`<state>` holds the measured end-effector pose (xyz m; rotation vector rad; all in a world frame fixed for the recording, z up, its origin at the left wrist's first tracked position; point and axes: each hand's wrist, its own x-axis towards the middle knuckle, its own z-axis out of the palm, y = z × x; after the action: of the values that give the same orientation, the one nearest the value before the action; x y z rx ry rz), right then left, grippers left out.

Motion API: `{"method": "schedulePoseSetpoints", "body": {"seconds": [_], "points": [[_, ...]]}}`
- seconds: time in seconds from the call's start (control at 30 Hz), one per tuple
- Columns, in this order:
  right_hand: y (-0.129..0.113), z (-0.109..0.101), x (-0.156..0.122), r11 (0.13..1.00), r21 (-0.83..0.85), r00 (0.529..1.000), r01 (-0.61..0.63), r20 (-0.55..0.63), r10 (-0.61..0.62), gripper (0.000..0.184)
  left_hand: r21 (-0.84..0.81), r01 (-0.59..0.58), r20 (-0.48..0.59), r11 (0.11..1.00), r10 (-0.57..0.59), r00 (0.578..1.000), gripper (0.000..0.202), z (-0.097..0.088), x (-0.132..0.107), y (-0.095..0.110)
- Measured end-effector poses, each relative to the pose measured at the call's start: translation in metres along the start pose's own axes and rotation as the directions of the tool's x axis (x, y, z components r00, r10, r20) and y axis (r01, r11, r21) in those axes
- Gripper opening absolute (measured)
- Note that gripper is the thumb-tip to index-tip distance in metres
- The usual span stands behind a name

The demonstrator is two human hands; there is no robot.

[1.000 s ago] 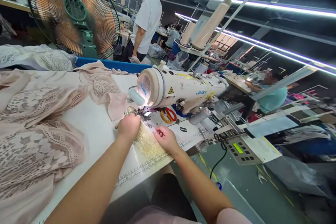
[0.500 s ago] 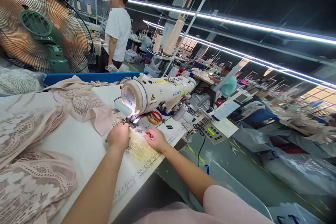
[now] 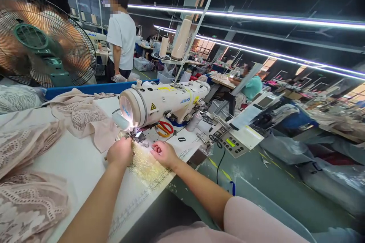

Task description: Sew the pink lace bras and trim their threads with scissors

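Note:
My left hand (image 3: pixel 120 152) is closed just left of the needle area, its fingertips hidden. Bits of beige lace fabric (image 3: pixel 122 134) show around it, close under the sewing machine's head. My right hand (image 3: pixel 164 154) is curled with the thumb and fingers pinched by the presser foot; what is between them is too small to make out. The white sewing machine (image 3: pixel 162 102) stands before both hands, its lamp lit. A yellowish crinkled patch (image 3: pixel 148 165) covers the table between my hands. Scissors with red and orange handles (image 3: pixel 165 129) lie behind my right hand.
Pinkish lace pieces (image 3: pixel 34 193) spread over the table's left side. A small black blade (image 3: pixel 181 139) and a thread cone (image 3: pixel 194 121) lie right of the machine. The control panel (image 3: pixel 232 144) juts out at right. A large fan (image 3: pixel 37 41) and a standing person (image 3: pixel 122 38) are behind.
The view has shifted, so the machine and hands appear a little further left. Both hands keep nearly the same pose at the needle area.

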<state>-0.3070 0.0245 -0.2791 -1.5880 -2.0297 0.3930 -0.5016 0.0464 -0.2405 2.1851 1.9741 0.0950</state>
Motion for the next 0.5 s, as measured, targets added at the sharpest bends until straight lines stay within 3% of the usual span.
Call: {"method": "schedulePoseSetpoints", "body": {"seconds": [0.2, 0.5], "points": [[0.008, 0.004, -0.002, 0.999, 0.052, 1.0, 0.004, -0.016, -0.003, 0.018, -0.014, 0.035, 0.035, 0.999, -0.035, 0.999, 0.024, -0.004, -0.007, -0.003], [0.014, 0.006, -0.009, 0.994, 0.1, 0.997, 0.054, -0.053, -0.049, 0.028, -0.002, 0.029, 0.03, 1.0, -0.029, 0.999, 0.019, 0.006, -0.005, 0.009]]}}
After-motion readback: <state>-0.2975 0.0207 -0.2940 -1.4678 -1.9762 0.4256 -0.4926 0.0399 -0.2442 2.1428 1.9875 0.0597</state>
